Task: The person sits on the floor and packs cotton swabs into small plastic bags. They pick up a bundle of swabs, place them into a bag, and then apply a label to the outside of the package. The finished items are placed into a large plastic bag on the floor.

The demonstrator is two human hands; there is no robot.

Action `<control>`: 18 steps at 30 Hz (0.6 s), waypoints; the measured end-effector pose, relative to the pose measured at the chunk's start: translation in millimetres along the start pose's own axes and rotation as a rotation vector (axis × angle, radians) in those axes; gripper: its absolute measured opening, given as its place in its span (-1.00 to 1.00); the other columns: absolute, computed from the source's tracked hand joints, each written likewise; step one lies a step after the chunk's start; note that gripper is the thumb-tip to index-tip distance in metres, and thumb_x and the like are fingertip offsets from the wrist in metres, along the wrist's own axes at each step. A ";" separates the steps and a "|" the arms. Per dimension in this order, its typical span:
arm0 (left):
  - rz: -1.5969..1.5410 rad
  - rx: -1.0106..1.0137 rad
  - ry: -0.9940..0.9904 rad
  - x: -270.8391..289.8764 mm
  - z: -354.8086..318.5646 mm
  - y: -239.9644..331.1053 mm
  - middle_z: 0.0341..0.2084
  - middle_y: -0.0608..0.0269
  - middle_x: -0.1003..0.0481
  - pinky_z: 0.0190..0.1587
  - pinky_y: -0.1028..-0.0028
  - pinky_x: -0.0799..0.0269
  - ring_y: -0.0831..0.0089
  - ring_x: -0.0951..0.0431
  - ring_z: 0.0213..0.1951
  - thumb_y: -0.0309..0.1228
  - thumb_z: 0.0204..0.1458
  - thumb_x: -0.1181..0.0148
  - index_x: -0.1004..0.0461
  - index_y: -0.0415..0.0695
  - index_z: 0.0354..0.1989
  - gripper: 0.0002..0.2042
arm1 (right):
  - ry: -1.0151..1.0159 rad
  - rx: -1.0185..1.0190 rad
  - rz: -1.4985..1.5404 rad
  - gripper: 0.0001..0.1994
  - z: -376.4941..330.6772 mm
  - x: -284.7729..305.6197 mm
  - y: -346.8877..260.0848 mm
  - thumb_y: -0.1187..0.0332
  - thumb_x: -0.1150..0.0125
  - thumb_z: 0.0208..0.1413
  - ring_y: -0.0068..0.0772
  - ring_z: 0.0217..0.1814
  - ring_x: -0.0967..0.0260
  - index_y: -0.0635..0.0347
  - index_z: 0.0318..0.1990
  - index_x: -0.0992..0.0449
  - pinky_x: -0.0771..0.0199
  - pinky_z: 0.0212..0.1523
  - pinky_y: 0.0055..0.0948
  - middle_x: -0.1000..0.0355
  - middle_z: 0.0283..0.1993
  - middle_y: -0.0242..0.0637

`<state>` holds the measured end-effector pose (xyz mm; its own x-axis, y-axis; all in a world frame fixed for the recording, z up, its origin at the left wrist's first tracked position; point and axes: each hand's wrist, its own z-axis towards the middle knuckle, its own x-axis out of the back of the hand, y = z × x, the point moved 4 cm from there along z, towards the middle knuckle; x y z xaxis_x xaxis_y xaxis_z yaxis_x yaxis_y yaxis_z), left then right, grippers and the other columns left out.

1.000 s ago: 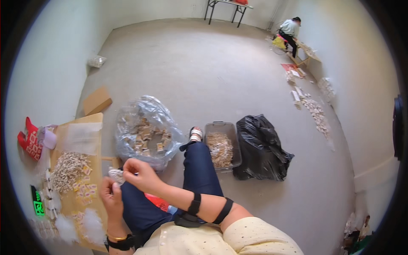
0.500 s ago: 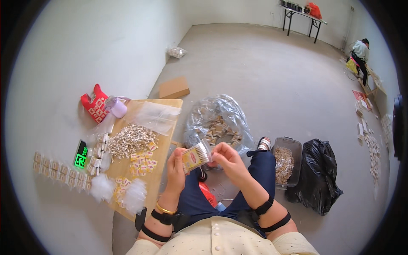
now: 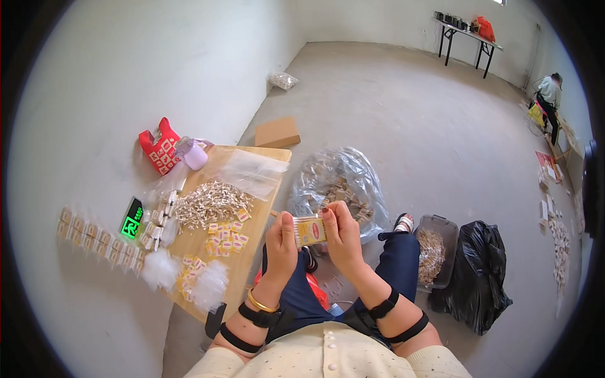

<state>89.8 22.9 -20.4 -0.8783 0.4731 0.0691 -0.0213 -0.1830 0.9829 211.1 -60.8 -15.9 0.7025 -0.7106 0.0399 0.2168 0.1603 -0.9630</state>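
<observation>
In front of me, a small clear pack of cotton swabs (image 3: 310, 231) with a yellow label lies level between my two hands. My left hand (image 3: 281, 244) grips its left end, thumb upright along the edge. At the opposite end my right hand (image 3: 343, 236) is closed on the pack, its fingers at the upper corner. White swab tips show along the far and left edges. Beyond the hands, a big clear plastic bag (image 3: 337, 164) on the floor holds many finished-looking packs. The fingers behind the pack are hidden.
A wooden table (image 3: 249, 286) at left carries loose cotton swabs (image 3: 214, 203), yellow cards (image 3: 227, 239), clear bags (image 3: 211, 283) and a lilac bottle (image 3: 191, 154). On the right stand a grey bin (image 3: 435, 252) of swabs and a black bag (image 3: 476, 277). Another person (image 3: 549, 97) works far right.
The pack has turned from tilted to nearly level. My right hand has gone from pinching the clear wrapper's end to gripping the pack's right side. The whole view has shifted slightly.
</observation>
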 end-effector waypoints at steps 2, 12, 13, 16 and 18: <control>0.030 -0.078 0.023 4.5 4.9 -3.3 -0.70 0.49 -0.21 -0.57 0.57 -0.04 0.70 -0.16 -0.61 -0.11 0.37 0.15 -0.26 -0.14 -0.54 -0.55 | 0.029 0.043 0.023 -0.73 -0.4 -1.8 -2.2 0.24 0.06 0.37 -0.31 -0.46 -0.31 0.30 -0.23 -0.36 -0.33 -0.38 -0.37 -0.39 -0.45 -0.14; 0.298 -0.390 0.203 -0.6 9.1 22.5 -0.71 0.29 -0.22 -0.54 0.46 -0.14 0.59 -0.19 -0.60 -0.34 0.31 -0.01 -0.28 -0.20 -0.49 -0.70 | 0.069 0.017 0.050 -0.67 -2.9 -6.5 6.5 0.18 0.17 0.41 -0.28 -0.47 -0.31 0.28 -0.21 -0.36 -0.31 -0.39 -0.36 -0.37 -0.46 -0.14; 0.273 -0.381 0.195 -0.5 10.8 20.7 -0.71 0.25 -0.24 -0.54 0.45 -0.15 0.55 -0.21 -0.61 -0.34 0.31 -0.01 -0.28 -0.21 -0.48 -0.71 | 0.074 0.012 0.047 -0.67 -3.7 -7.8 5.3 0.17 0.17 0.41 -0.30 -0.47 -0.30 0.28 -0.22 -0.36 -0.30 -0.40 -0.37 -0.37 -0.47 -0.16; 0.258 -0.365 0.189 -2.5 13.7 18.5 -0.70 0.15 -0.27 -0.55 0.41 -0.16 0.43 -0.25 -0.64 -0.35 0.30 -0.01 -0.28 -0.21 -0.46 -0.72 | 0.097 0.012 0.047 -0.68 -4.9 -9.4 -0.4 0.17 0.15 0.41 -0.40 -0.49 -0.27 0.27 -0.23 -0.36 -0.28 -0.43 -0.40 -0.34 -0.51 -0.22; 0.345 -0.366 0.209 -3.3 11.9 21.1 -0.71 0.11 -0.27 -0.56 0.39 -0.16 0.36 -0.25 -0.66 -0.36 0.29 -0.02 -0.27 -0.21 -0.48 -0.72 | 0.116 0.020 0.081 -0.68 -6.0 -11.6 -2.7 0.17 0.13 0.41 -0.49 -0.51 -0.25 0.26 -0.24 -0.36 -0.25 -0.45 -0.44 -0.32 -0.53 -0.27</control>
<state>97.9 27.8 2.1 -0.9390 0.1580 0.3053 0.1532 -0.6028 0.7830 198.3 -57.1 -15.3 0.6357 -0.7688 -0.0695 0.1769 0.2326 -0.9563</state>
